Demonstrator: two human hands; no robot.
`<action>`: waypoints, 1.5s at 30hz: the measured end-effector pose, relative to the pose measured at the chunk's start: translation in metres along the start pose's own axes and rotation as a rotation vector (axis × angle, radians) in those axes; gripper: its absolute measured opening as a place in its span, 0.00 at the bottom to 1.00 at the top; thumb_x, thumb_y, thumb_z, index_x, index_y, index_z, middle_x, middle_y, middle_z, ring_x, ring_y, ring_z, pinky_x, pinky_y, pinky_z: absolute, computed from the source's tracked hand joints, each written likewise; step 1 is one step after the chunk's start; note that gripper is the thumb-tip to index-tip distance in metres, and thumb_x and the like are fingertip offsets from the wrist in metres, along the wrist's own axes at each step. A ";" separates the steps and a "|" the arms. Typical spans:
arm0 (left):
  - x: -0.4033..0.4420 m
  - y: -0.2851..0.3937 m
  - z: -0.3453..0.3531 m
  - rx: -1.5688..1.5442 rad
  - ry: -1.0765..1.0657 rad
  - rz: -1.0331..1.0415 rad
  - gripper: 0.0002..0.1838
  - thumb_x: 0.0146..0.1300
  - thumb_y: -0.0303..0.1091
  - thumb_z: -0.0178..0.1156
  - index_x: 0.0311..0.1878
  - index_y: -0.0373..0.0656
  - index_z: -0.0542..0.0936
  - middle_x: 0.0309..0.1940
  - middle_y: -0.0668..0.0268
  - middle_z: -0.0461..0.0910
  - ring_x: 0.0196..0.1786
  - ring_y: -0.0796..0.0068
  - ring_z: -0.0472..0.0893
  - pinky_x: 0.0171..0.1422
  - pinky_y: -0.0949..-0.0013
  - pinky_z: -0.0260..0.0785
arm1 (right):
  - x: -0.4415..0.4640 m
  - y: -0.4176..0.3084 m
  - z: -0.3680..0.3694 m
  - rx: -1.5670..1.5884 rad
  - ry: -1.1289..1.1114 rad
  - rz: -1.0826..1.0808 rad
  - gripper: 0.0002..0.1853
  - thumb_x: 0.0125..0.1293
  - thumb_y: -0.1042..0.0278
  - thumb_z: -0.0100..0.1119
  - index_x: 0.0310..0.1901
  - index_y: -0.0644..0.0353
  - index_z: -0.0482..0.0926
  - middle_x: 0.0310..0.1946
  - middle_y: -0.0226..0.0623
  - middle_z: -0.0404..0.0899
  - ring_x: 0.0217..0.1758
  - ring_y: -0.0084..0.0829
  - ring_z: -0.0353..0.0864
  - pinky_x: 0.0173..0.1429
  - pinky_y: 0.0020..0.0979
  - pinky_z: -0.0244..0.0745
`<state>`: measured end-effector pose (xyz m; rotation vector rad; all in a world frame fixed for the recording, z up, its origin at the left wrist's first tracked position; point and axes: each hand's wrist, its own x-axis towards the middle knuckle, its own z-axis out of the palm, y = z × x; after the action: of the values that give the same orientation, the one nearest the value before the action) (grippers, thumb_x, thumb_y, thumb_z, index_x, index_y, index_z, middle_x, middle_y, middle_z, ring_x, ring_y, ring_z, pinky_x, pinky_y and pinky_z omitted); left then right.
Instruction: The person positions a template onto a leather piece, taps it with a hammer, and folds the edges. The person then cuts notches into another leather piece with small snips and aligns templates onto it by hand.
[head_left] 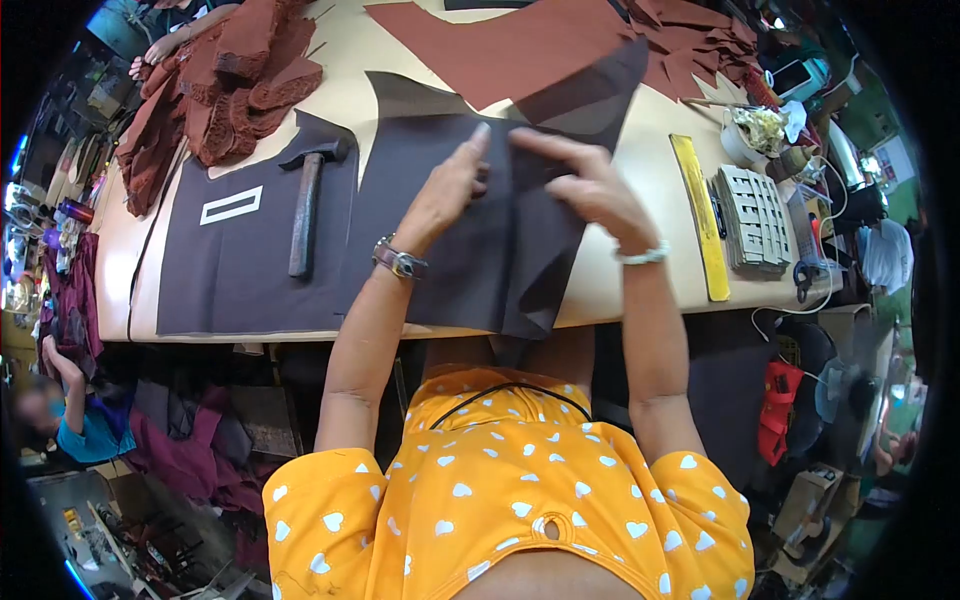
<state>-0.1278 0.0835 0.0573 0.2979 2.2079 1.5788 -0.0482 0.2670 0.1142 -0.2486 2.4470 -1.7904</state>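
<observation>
My left hand (452, 196), with a watch on its wrist, is over a dark brown fabric piece (430, 260). Its forefinger stretches toward the piece's upper edge and the other fingers bend loosely. My right hand (590, 190), slightly blurred, points its forefinger inward over the same fabric, whose right side (560, 220) is raised in a fold. Neither hand visibly grips anything. To the left lies another dark fabric piece (240, 280), bearing a hammer (308, 210) and a white rectangular frame (231, 205).
Rust-brown cloth pieces (250, 70) pile at the back left; a large rust-brown sheet (500, 45) lies at the back. On the right are a yellow ruler (699, 215), a stack of pale slotted pieces (755, 220) and a white bowl (742, 148). Another person's hand (160, 50) shows back left.
</observation>
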 end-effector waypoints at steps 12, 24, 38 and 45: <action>-0.012 -0.046 -0.075 0.273 0.279 0.556 0.31 0.50 0.21 0.52 0.62 0.37 0.68 0.58 0.51 0.72 0.57 0.63 0.74 0.60 0.70 0.64 | 0.024 0.050 0.046 -0.689 0.823 0.111 0.39 0.52 0.49 0.64 0.58 0.71 0.63 0.46 0.60 0.74 0.50 0.52 0.75 0.54 0.43 0.70; -0.046 -0.067 -0.054 0.210 0.392 0.252 0.25 0.51 0.20 0.55 0.56 0.36 0.74 0.52 0.55 0.76 0.55 0.67 0.75 0.62 0.71 0.61 | 0.101 0.053 0.042 -0.001 0.550 0.076 0.38 0.47 0.70 0.62 0.61 0.74 0.59 0.41 0.58 0.78 0.49 0.44 0.78 0.55 0.32 0.71; -0.061 -0.035 0.006 0.140 0.297 0.199 0.33 0.49 0.25 0.55 0.62 0.28 0.63 0.59 0.45 0.68 0.62 0.56 0.69 0.66 0.67 0.58 | 0.043 0.084 -0.021 0.583 0.367 0.279 0.38 0.50 0.71 0.66 0.60 0.78 0.58 0.43 0.53 0.75 0.40 0.35 0.80 0.40 0.29 0.78; -0.059 -0.045 -0.001 0.148 0.299 0.203 0.33 0.49 0.24 0.57 0.62 0.30 0.64 0.57 0.45 0.70 0.61 0.59 0.70 0.65 0.68 0.59 | 0.064 0.098 -0.029 0.217 0.526 0.221 0.41 0.45 0.81 0.64 0.62 0.75 0.56 0.47 0.59 0.74 0.43 0.38 0.80 0.44 0.29 0.79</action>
<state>-0.0724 0.0434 0.0269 0.3584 2.6024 1.6570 -0.1232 0.3107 0.0309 0.5564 2.4149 -2.2062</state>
